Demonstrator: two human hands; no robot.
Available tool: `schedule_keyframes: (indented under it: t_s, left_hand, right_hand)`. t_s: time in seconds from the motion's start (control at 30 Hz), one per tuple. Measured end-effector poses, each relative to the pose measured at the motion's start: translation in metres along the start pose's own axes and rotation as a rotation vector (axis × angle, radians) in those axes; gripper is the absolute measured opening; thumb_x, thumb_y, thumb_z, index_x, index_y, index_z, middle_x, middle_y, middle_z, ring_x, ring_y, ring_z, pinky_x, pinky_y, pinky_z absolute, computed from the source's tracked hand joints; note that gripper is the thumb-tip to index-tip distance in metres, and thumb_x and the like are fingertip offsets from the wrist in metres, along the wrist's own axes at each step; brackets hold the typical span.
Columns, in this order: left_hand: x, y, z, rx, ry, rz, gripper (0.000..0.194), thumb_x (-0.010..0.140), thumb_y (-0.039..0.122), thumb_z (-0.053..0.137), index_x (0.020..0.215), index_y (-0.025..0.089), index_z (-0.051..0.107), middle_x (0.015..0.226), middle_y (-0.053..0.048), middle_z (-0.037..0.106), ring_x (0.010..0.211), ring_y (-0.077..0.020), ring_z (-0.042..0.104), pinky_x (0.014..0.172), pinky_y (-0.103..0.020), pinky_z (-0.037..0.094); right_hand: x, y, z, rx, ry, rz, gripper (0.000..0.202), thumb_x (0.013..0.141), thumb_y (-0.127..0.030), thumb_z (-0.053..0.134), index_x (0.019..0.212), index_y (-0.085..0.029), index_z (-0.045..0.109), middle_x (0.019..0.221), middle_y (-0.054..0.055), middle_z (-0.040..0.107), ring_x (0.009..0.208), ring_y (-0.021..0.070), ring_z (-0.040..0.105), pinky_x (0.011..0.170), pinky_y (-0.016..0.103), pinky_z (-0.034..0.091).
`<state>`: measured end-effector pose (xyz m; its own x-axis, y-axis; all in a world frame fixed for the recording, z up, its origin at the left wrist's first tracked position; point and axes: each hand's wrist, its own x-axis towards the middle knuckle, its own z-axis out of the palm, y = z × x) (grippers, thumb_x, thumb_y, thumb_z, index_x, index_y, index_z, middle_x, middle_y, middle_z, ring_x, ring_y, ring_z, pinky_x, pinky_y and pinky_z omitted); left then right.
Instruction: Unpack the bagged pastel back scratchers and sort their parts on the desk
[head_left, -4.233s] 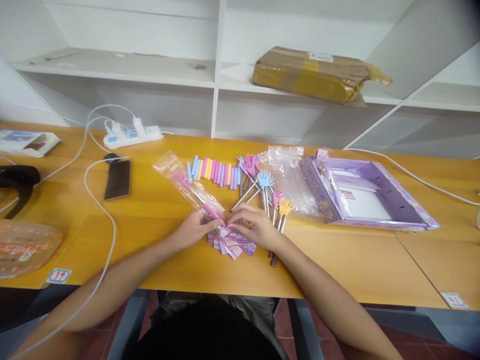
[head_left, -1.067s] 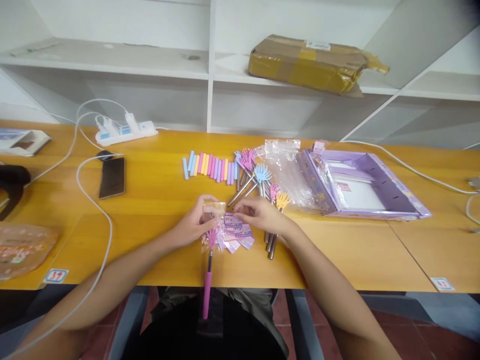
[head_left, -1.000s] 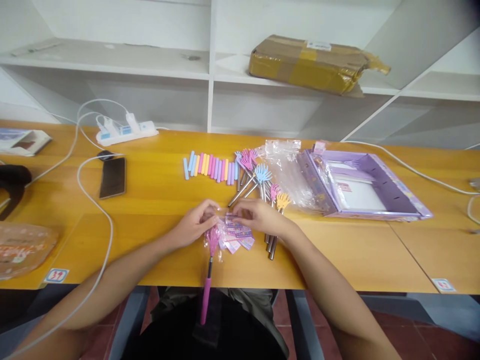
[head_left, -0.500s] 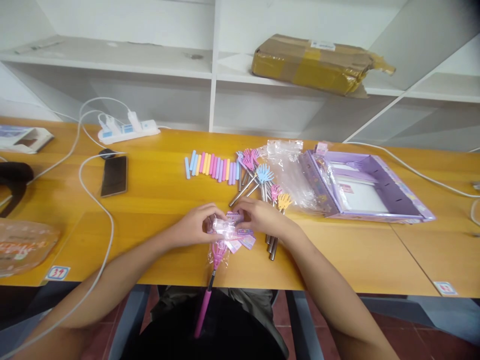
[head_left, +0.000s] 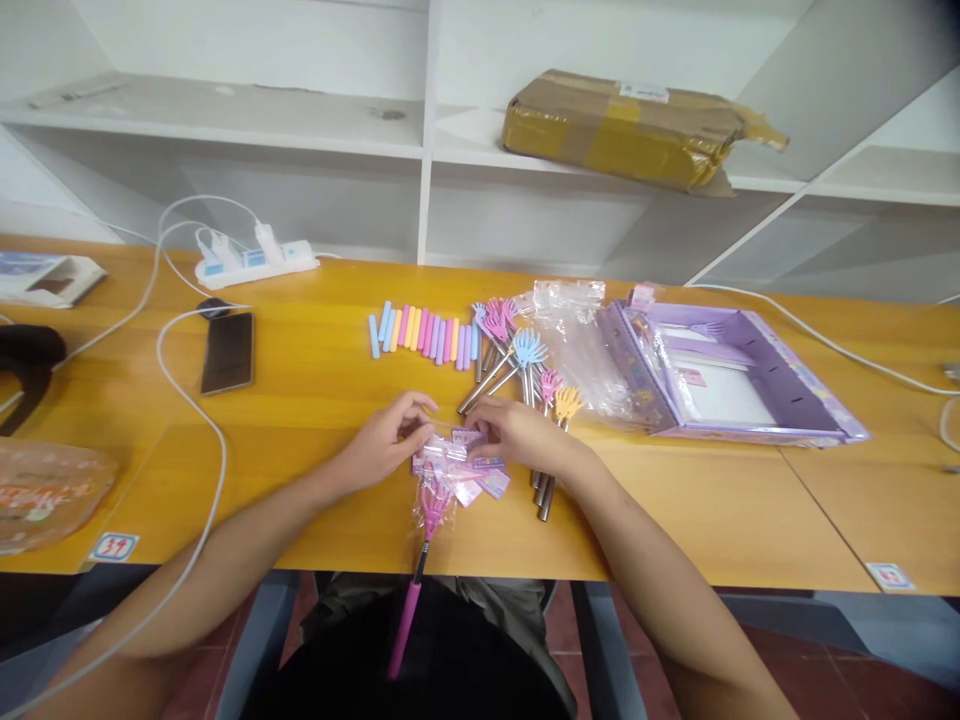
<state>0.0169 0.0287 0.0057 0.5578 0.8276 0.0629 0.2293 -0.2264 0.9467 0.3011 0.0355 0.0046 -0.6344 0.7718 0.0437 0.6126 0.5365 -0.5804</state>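
Note:
A pink hand-shaped back scratcher (head_left: 433,510) lies with its head inside a clear plastic bag (head_left: 444,455), and its pink handle (head_left: 405,630) sticks out past the table's front edge. Beside the bag's upper end is my left hand (head_left: 388,440), fingers curved, with a gap between thumb and forefinger. On the other side my right hand (head_left: 514,435) has its fingers bent and pinched over small purple printed cards (head_left: 491,482) at the bag's edge. What those fingertips hold is hidden. Several back scratchers with coloured heads (head_left: 529,347) and metal rods lie beyond my right hand.
Coloured handle tubes (head_left: 427,335) form a row behind my hands. Clear bags (head_left: 574,350) lie beside a purple open box (head_left: 787,437). Leftward are a phone (head_left: 228,352), a power strip (head_left: 259,262) and a white cable (head_left: 223,450). A taped carton (head_left: 615,130) sits on the shelf.
My left hand has drawn back to the left from the top of the bag, and its fingers have parted. My right hand stays almost in place.

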Motion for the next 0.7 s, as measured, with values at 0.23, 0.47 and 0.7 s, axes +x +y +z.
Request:
schedule_keyframes:
  t_s: [0.23,0.47,0.7]
  left_hand:
    - [0.001,0.004,-0.003,0.048,-0.074,0.027,0.024,0.108,0.030,0.050,0.104,0.019,0.071,0.093,-0.002,0.065,0.077,-0.0148,0.063,0.074,-0.028,0.050]
    - [0.000,-0.001,0.003,-0.015,-0.068,0.007,0.019,0.099,0.033,0.069,0.110,0.018,0.073,0.105,-0.006,0.069,0.089,-0.0167,0.064,0.081,-0.030,0.052]
    - [-0.001,-0.003,0.006,-0.092,-0.085,-0.008,0.025,0.092,0.028,0.077,0.114,0.018,0.070,0.105,-0.005,0.066,0.089,-0.0156,0.064,0.086,-0.032,0.054]
  right_hand:
    - [0.000,0.001,0.000,0.118,0.016,0.046,0.039,0.080,-0.042,0.094,0.092,-0.019,0.064,0.085,-0.001,0.062,0.071,0.0142,0.054,0.064,0.025,0.037]
    - [-0.002,-0.003,-0.004,0.409,0.038,0.100,0.028,0.095,-0.044,0.077,0.103,-0.020,0.066,0.078,-0.002,0.066,0.067,0.0147,0.058,0.065,0.026,0.043]
    - [-0.003,-0.004,-0.007,0.343,0.121,0.142,0.029,0.098,-0.047,0.072,0.089,-0.020,0.064,0.074,-0.002,0.062,0.063,0.0135,0.052,0.062,0.026,0.039]
